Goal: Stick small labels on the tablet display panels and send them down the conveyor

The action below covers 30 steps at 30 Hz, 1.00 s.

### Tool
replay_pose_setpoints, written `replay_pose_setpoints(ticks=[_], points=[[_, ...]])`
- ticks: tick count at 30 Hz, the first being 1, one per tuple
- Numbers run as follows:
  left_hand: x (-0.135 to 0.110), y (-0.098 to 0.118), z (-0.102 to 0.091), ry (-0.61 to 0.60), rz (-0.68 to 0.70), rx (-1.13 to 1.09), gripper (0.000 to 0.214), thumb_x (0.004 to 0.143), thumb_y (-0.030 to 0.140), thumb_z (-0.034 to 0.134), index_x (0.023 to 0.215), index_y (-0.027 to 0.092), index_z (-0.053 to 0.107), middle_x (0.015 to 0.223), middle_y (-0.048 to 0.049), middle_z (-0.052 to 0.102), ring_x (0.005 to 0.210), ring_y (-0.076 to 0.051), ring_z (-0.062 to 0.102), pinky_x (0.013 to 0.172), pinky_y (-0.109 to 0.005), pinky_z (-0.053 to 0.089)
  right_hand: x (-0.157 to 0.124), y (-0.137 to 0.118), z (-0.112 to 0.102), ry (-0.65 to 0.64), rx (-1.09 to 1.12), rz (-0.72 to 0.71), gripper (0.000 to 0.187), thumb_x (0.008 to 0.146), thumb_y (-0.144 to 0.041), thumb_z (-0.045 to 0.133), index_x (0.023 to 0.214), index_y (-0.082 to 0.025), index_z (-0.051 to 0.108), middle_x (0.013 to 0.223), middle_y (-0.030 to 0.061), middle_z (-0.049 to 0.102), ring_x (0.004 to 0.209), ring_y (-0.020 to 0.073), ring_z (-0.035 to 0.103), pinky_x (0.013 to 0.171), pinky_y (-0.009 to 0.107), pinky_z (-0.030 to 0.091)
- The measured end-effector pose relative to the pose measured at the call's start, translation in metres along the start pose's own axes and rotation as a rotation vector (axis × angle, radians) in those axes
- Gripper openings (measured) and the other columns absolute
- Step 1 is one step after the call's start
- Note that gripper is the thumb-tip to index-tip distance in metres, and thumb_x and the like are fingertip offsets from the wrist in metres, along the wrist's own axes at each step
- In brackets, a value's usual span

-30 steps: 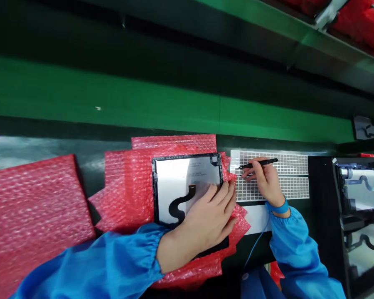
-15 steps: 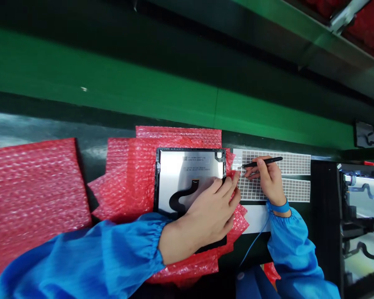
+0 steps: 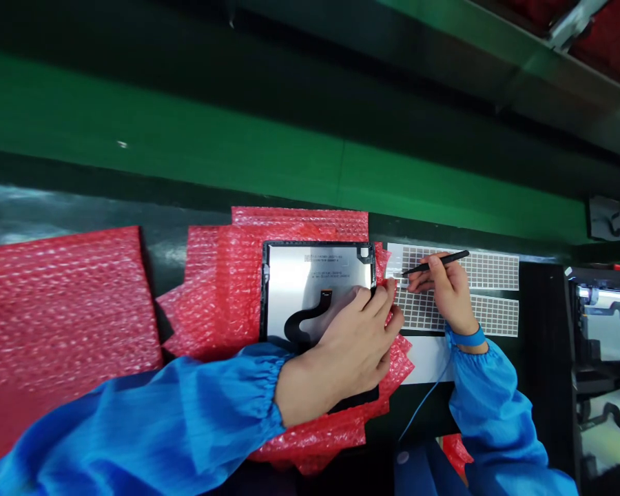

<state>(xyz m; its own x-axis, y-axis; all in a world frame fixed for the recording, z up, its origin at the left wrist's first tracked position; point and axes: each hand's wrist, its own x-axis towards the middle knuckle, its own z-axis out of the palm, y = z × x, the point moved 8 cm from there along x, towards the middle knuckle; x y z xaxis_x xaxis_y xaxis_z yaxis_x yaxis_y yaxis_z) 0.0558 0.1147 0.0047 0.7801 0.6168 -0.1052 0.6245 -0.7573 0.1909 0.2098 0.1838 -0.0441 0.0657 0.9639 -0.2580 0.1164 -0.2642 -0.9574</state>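
A tablet screen panel (image 3: 294,275), silver-backed with a black frame and a black flex cable (image 3: 295,322), rests on red bubble wrap bags (image 3: 201,303). My left hand (image 3: 354,337) lies across its right part, fingers extended past the edge, the index fingertip at the left end of the sticker sheets. Black tweezers (image 3: 437,263) are held in my right hand (image 3: 447,289), with their tip pointing left, low over the upper sticker sheet (image 3: 490,271). Below it lies a second sheet of small grey stickers (image 3: 490,315). The tip is too small to show whether anything is in it.
More red bubble wrap (image 3: 67,310) lies at the left. A white sheet (image 3: 426,359) sits under the sticker sheets. At the right, a black rack (image 3: 573,344) holds more panels (image 3: 610,327). A blue wrist strap (image 3: 468,337) trails a cord near my right arm.
The view has shifted slightly. Both hands keep nearly the same places, and the tweezers' tip stays over the left part of the upper sticker sheet.
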Motion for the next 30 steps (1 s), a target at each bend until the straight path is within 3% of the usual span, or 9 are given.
replay_pose_setpoints(ticks=[4, 8, 11, 14, 17, 30], points=[[-0.006, 0.004, -0.005, 0.064, -0.003, 0.061, 0.054, 0.093, 0.046, 0.062, 0.13, 0.007, 0.069, 0.155, -0.0287, 0.057, 0.133, -0.043, 0.057, 0.103, -0.053, 0.045, 0.004, -0.002, -0.001, -0.001, 0.085, 0.01, 0.046, 0.095, -0.069, 0.068, 0.098, -0.023, 0.061, 0.07, -0.0001, 0.077, 0.051, 0.0161, 0.073, 0.052, 0.028, 0.062], [-0.036, 0.021, -0.028, 0.21, 0.056, 0.087, 0.045, 0.098, 0.037, 0.059, 0.134, 0.012, 0.069, 0.16, -0.0202, 0.055, 0.147, -0.038, 0.048, 0.113, -0.051, 0.041, 0.002, -0.012, 0.012, -0.039, 0.133, -0.041, 0.04, 0.098, -0.064, 0.066, 0.099, -0.025, 0.061, 0.073, 0.0, 0.079, 0.053, 0.0176, 0.074, 0.054, 0.031, 0.063], [-0.06, 0.025, -0.041, 0.297, 0.038, -0.009, 0.035, 0.102, 0.035, 0.057, 0.127, 0.015, 0.072, 0.136, -0.0145, 0.071, 0.125, -0.032, 0.062, 0.102, -0.044, 0.05, -0.005, -0.014, 0.029, -0.093, 0.197, -0.055, 0.036, 0.101, -0.061, 0.064, 0.1, -0.025, 0.06, 0.073, 0.0001, 0.079, 0.054, 0.0187, 0.075, 0.054, 0.033, 0.064], [-0.068, 0.009, -0.034, 0.257, -0.151, -0.056, 0.041, 0.104, 0.035, 0.054, 0.133, 0.01, 0.068, 0.111, -0.0143, 0.073, 0.098, -0.028, 0.068, 0.081, -0.039, 0.057, -0.011, -0.008, 0.046, -0.166, 0.231, -0.002, 0.036, 0.102, -0.062, 0.062, 0.099, -0.026, 0.057, 0.072, 0.0004, 0.079, 0.055, 0.0202, 0.076, 0.054, 0.034, 0.065], [-0.067, -0.005, -0.018, 0.196, -0.293, -0.017, 0.056, 0.102, 0.036, 0.056, 0.149, 0.004, 0.056, 0.113, -0.0171, 0.069, 0.096, -0.029, 0.068, 0.071, -0.038, 0.059, -0.018, -0.002, 0.054, -0.205, 0.228, 0.047, 0.038, 0.102, -0.063, 0.06, 0.1, -0.026, 0.056, 0.074, 0.0015, 0.08, 0.057, 0.0209, 0.078, 0.053, 0.034, 0.066], [-0.062, -0.011, -0.018, 0.214, -0.32, -0.037, 0.057, 0.095, 0.032, 0.056, 0.147, 0.007, 0.056, 0.107, -0.0148, 0.064, 0.094, -0.029, 0.067, 0.061, -0.036, 0.059, -0.032, 0.003, 0.062, -0.264, 0.245, 0.087, 0.037, 0.102, -0.062, 0.063, 0.101, -0.025, 0.06, 0.075, 0.0008, 0.078, 0.06, 0.0193, 0.078, 0.059, 0.034, 0.069]])
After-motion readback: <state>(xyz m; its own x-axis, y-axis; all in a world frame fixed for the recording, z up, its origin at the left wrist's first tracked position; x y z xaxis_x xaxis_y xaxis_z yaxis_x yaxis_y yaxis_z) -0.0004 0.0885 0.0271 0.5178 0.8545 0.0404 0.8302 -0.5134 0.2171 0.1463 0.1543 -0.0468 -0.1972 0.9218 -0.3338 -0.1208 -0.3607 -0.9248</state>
